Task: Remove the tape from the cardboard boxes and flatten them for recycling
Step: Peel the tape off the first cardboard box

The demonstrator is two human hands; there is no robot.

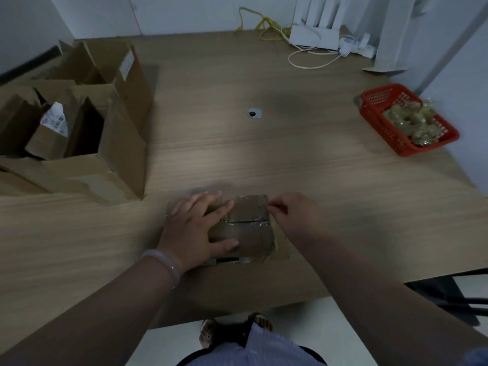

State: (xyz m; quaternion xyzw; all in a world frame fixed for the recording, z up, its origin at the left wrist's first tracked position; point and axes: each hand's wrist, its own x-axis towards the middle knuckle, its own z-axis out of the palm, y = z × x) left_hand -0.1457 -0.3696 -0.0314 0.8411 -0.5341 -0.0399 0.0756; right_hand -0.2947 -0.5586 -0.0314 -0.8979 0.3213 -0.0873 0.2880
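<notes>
A small cardboard box point(248, 228) wrapped in shiny clear tape point(250, 223) sits near the front edge of the wooden table point(264, 159). My left hand point(195, 228) lies flat over the box's left half, fingers spread and pressing down. My right hand point(293, 215) is at the box's upper right edge, with its fingertips pinching the tape there. Part of the box's top is hidden under my left hand.
A large open cardboard box point(87, 143) holding smaller boxes stands at the left. A red plastic basket point(380, 120) with crumpled tape sits at the right. A cable hole point(254, 113) marks the table's middle. Cables and a white router point(314, 35) lie at the back.
</notes>
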